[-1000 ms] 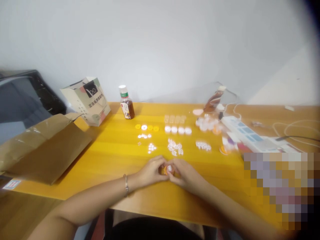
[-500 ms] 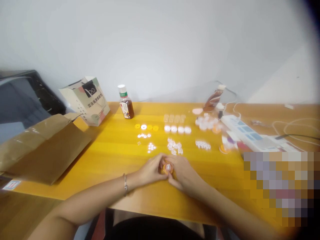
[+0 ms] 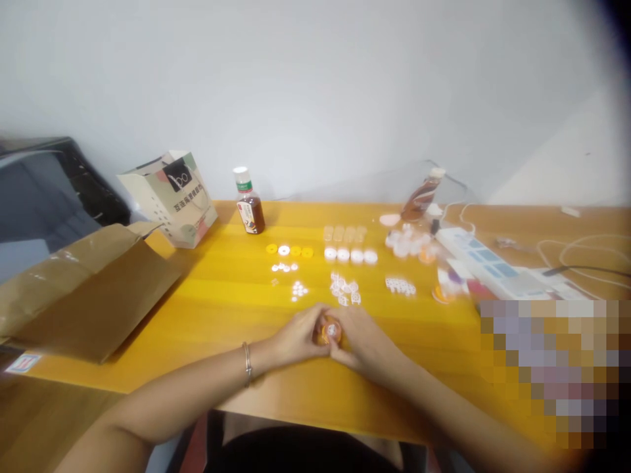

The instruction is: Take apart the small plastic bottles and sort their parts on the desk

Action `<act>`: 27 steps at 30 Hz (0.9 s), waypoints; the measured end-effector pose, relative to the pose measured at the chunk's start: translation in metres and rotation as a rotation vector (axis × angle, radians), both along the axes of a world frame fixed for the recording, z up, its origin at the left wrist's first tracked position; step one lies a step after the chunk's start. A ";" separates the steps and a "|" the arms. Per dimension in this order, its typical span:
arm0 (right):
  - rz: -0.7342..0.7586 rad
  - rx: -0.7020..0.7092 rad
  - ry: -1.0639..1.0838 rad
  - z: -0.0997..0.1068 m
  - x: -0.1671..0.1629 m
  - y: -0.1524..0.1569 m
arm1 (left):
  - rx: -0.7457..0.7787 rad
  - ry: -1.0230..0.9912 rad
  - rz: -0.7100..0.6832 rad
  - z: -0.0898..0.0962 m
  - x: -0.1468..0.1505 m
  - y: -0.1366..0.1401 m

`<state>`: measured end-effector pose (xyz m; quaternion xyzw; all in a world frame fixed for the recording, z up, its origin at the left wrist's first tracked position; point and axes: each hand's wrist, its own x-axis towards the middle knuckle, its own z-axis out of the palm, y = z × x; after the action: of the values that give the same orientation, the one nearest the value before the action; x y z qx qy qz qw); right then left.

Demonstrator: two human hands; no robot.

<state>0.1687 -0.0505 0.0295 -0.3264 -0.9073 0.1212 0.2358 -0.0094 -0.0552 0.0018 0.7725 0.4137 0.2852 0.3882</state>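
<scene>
Near the front edge of the table, my left hand and my right hand meet around a small round orange piece with a whitish centre. Fingers of both hands are closed on its rim, and part of it is hidden by them. Just beyond my hands lie white openwork pieces and a cluster of tiny white parts. Behind these are a row of white discs, a row of yellow and white discs and a row of clear pieces.
On the left stand a brown paper bag, a printed gift bag and a drink bottle. To the right are a pile of whitish pieces, a tilted bottle, a white power strip and cables.
Both hands stay around the orange piece in almost the same place. My right thumb has shifted slightly on it; nothing else has visibly moved.
</scene>
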 end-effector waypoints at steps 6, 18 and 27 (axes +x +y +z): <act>-0.009 -0.050 -0.094 0.001 -0.001 0.003 | -0.011 -0.003 -0.012 0.002 0.000 -0.001; -0.015 -0.084 -0.156 0.008 -0.003 0.001 | -0.023 0.003 -0.008 0.003 -0.001 -0.001; -0.003 -0.139 -0.098 0.010 -0.002 0.001 | -0.034 -0.009 -0.027 0.006 -0.001 -0.001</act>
<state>0.1671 -0.0490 0.0394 -0.3489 -0.9066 0.1677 0.1681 -0.0103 -0.0564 0.0076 0.7700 0.4062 0.2767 0.4068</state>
